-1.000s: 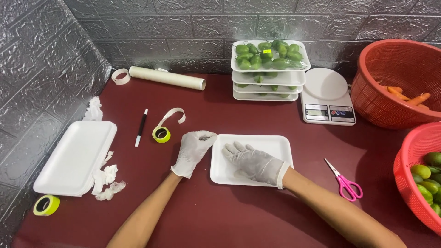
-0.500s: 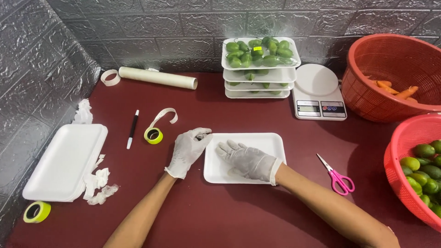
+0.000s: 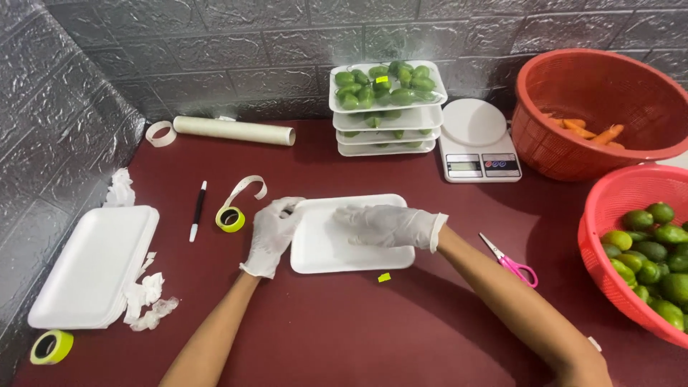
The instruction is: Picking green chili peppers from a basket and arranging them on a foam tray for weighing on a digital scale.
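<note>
1. Step in hand, as I judge it: positioning an empty white foam tray in the middle of the dark red desk, both hands in white gloves.
2. Left hand: grip pinched closed on the tray's upper left corner, fingers curled over the rim.
3. Right hand: lies flat and open on the tray's inner face, palm down, fingers spread toward the left; it presses, grasps nothing.
4. The tray lies flat on the desk, nothing in it.
5. Next move likely calls for filling the tray: the right hand would have to lift off and reach right to the red plastic basket of green limes, well apart from the tray.
6. Near the tray: small yellow-green scrap just below its front edge; pink-handled scissors to the right, in the reach path to the basket.
7. Left side: yellow tape roll with loose tail just beside the left hand, black-and-white pen, stack of white foam trays, crumpled white paper bits, second yellow tape roll at the front corner.
8. Back: stacked foam trays filled with green fruit, white digital kitchen scale, roll of clear film, small white tape ring, red basket with orange carrots.
</note>
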